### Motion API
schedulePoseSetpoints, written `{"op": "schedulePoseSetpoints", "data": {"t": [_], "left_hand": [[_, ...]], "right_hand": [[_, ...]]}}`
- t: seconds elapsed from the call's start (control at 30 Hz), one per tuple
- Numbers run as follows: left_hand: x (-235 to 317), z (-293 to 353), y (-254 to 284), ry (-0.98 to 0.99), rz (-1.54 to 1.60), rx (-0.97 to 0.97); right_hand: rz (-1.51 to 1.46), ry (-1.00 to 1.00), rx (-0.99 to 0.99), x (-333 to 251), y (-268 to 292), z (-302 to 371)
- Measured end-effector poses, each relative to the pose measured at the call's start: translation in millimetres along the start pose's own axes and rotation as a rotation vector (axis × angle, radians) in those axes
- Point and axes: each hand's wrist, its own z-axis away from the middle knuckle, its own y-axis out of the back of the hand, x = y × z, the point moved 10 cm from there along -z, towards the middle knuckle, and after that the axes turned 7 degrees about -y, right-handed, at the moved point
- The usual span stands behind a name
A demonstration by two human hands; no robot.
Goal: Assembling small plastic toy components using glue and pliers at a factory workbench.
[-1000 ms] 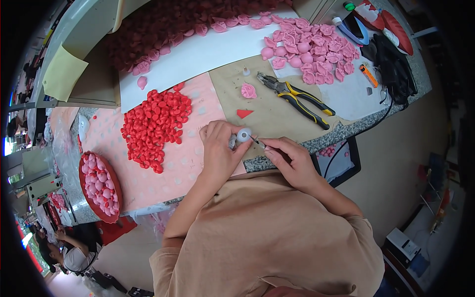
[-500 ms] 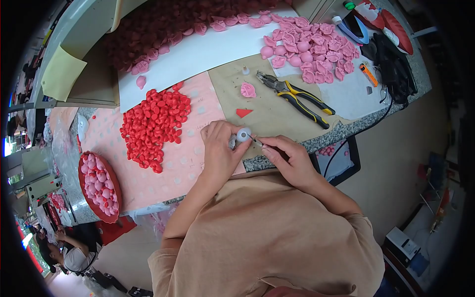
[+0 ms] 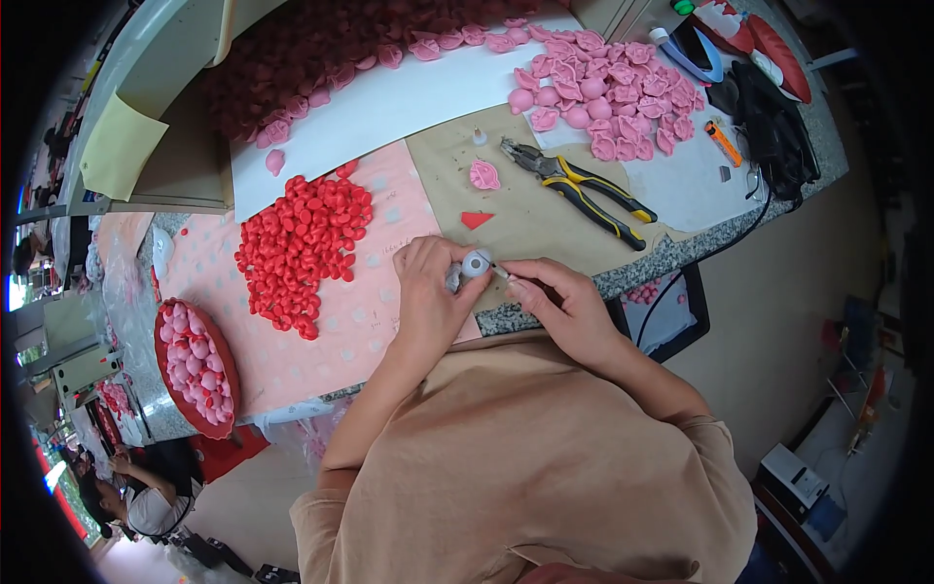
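Observation:
My left hand (image 3: 428, 290) is closed round a small whitish bottle (image 3: 476, 263), whose round end with a grey centre faces up. My right hand (image 3: 569, 304) pinches a thin pointed tool (image 3: 500, 271) with a dark tip, close beside the bottle's end; its exact kind is too small to make out. Just beyond the hands lie a red triangular scrap (image 3: 477, 220) and a single pink petal-shaped piece (image 3: 484, 175). A small whitish nozzle-like tip (image 3: 479, 137) stands farther back. Pliers (image 3: 584, 193) with black and yellow handles rest to the right of these.
Red pieces (image 3: 302, 248) are heaped on the left, near a red dish (image 3: 226, 414) of pink pieces. More pink pieces (image 3: 613, 92) lie at the back right. A shelf (image 3: 185, 161) overhangs the back left. An orange cutter (image 3: 724, 143) and a black cable (image 3: 754, 222) are at right.
The tool's dark tip has drawn back from the hole in the bottle's end, slightly to the right. The bottle has tilted a little in my left hand.

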Motion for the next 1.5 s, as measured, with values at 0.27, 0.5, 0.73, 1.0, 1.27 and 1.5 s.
{"op": "schedulePoseSetpoints", "data": {"t": [0.27, 0.5, 0.73, 1.0, 1.27, 1.5], "left_hand": [[-1, 0, 1, 0.007, 0.015, 0.002], [-2, 1, 0, 0.008, 0.006, -0.016], [-3, 2, -1, 0.019, 0.0, -0.018], [-2, 1, 1, 0.002, -0.003, -0.01], [-1, 1, 1, -0.002, 0.005, -0.011], [-4, 0, 3, 0.033, 0.045, -0.014]], "right_hand": [[0.156, 0.06, -0.033, -14, 6, 2], [0.162, 0.095, -0.095, -14, -5, -4], [0.161, 0.049, -0.124, -13, -7, -7], [0.181, 0.056, -0.117, -18, -6, -8], [-0.004, -0.01, -0.146, -9, -8, -14], [-0.105, -0.107, -0.195, -2, -9, -17]]}}
